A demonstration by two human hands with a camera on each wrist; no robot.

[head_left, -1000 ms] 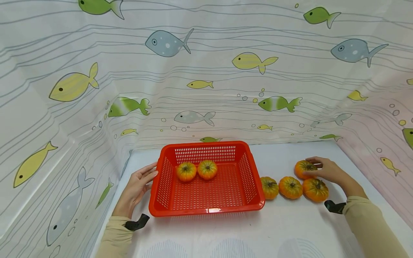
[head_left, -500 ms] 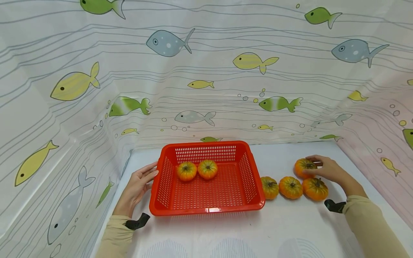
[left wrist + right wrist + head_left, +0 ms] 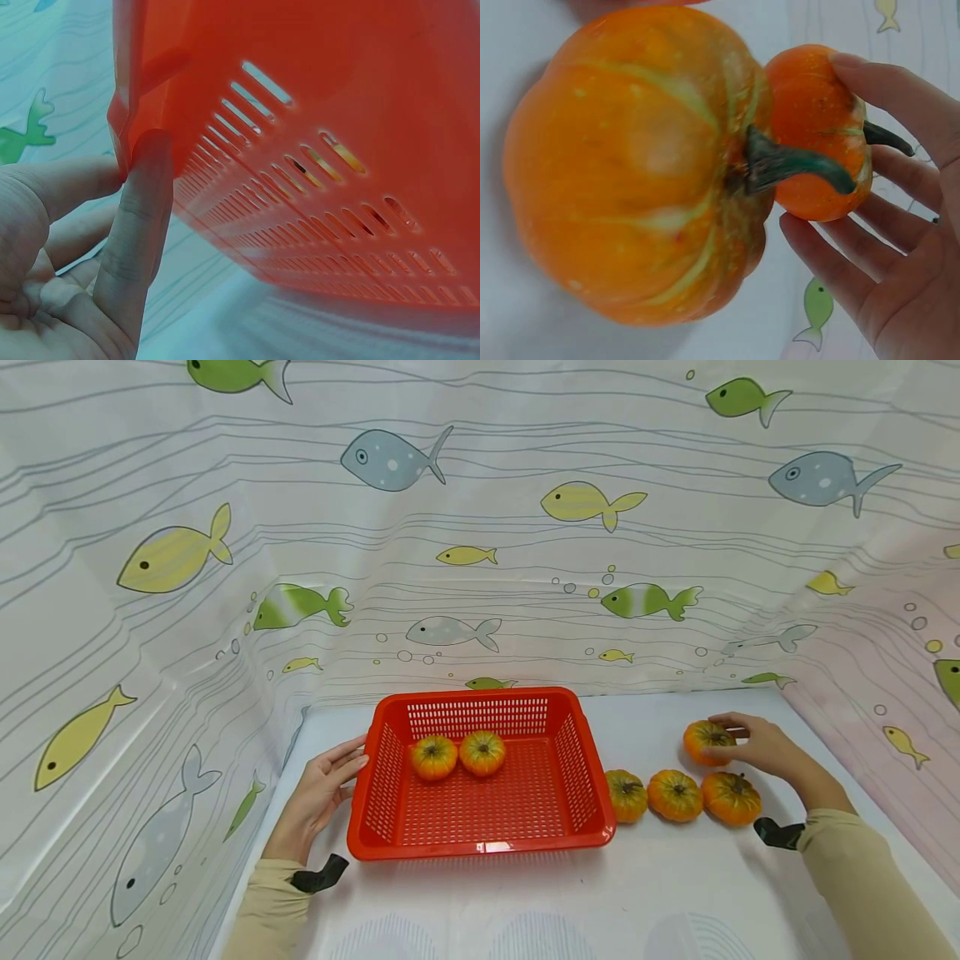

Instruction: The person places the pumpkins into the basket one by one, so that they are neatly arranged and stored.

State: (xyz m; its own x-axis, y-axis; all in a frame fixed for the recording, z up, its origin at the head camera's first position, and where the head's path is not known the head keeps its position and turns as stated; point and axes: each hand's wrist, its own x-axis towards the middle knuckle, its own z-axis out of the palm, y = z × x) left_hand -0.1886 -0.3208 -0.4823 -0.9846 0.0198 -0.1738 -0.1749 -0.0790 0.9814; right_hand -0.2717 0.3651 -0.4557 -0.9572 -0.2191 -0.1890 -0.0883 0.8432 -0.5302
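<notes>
At the left side of a red plastic basket, my left hand pinches the rim; in the left wrist view a finger tucks up under the rim. Two small orange pumpkins sit inside the basket toward its back left. My right hand holds another small pumpkin between thumb and fingers. The right wrist view shows this held pumpkin with its dark stem toward the palm, behind a larger-looking pumpkin close to the camera.
Three more pumpkins stand in a row right of the basket: the leftmost pumpkin is partly hidden by the basket's edge, then a middle pumpkin and a right pumpkin. A fish-patterned curtain rises behind the white table.
My right hand and the pumpkin it holds have shifted slightly away from me, opening a small gap from the pumpkin in front. The left hand and basket have stayed put.
</notes>
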